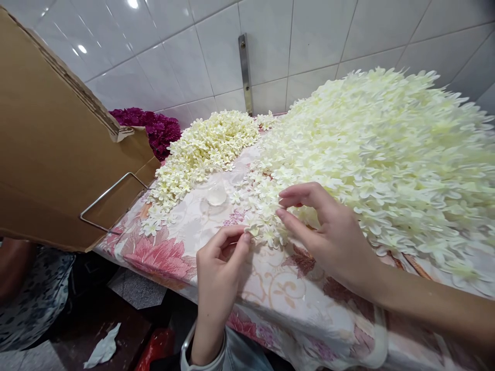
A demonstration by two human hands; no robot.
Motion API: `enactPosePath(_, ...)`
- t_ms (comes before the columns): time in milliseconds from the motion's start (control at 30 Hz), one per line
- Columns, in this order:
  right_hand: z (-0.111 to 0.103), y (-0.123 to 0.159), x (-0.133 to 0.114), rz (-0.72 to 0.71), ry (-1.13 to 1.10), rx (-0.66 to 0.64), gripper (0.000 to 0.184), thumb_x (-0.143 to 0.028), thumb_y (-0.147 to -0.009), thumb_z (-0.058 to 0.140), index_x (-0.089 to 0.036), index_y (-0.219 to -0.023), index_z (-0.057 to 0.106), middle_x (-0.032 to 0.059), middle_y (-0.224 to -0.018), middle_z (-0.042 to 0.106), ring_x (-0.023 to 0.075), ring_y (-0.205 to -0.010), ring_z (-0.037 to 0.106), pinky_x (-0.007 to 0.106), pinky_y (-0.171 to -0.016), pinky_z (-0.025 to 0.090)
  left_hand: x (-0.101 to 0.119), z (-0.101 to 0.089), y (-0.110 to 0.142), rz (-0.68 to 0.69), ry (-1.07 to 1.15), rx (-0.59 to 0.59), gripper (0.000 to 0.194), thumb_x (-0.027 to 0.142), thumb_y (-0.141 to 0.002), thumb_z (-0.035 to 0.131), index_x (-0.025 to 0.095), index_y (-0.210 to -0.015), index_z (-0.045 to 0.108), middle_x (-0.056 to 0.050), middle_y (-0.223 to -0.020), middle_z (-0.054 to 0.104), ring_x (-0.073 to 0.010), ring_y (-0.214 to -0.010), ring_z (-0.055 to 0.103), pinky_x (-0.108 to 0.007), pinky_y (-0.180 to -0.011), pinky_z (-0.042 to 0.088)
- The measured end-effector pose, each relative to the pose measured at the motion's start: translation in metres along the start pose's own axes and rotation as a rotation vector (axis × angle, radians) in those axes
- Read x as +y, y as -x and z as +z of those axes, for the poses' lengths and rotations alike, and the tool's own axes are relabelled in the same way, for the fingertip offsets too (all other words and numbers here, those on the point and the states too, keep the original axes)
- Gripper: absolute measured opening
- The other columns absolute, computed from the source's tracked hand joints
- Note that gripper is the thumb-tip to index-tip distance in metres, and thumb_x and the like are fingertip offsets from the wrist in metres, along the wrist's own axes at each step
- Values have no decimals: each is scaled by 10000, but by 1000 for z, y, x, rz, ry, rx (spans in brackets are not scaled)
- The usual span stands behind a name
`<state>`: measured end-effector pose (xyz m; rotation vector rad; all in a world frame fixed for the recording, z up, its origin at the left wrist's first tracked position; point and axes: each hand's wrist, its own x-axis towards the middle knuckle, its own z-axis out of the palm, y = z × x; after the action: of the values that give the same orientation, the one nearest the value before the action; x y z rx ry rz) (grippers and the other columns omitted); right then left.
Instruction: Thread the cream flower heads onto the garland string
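My left hand [221, 257] is closed in a pinch at the near edge of the blossoms, its thumb and forefinger on a small white artificial flower [252, 230]. To the right, my right hand [333, 232] hovers over the large pile, thumb and forefinger brought close together. Whatever lies between those right fingertips is too small to make out. The large pile of pale yellow-white flowers [379, 149] spreads behind and beside my right hand. Beyond my left hand sits a small clear round dish [216, 196] holding something translucent.
A second heap of cream flowers [212, 136] lies near the tiled wall, with dark magenta flowers [154, 126] behind it. At left, a cardboard box [65, 139] and a bent metal wire frame [104, 196] stand at the edge of the floral tablecloth [278, 288]. Another person's patterned clothing [42, 299] shows lower left.
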<state>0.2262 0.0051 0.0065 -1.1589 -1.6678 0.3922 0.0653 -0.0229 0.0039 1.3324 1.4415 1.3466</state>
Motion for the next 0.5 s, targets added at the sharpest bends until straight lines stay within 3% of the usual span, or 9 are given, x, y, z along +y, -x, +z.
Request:
enactPosePath(267, -1, 0, -1, 59, -187, -80, 73, -181, -823, 565, -220, -874, 530, -12, -797, 606, 125, -737, 609, 248, -670, 492, 3, 5, 2, -2, 16, 56, 33, 205, -738, 670, 179, -722, 682, 22, -682, 695, -119, -678, 652, -176, -634, 503)
enactPosePath(500, -1, 0, 0, 114, -230, -89, 147, -178, -824, 556, -247, -954, 555, -7, -861, 628, 131, -760, 621, 237, -632, 489, 4, 6, 3, -3, 21, 58, 34, 200, -732, 665, 180, -706, 674, 32, -668, 684, -110, -659, 638, -170, -618, 487)
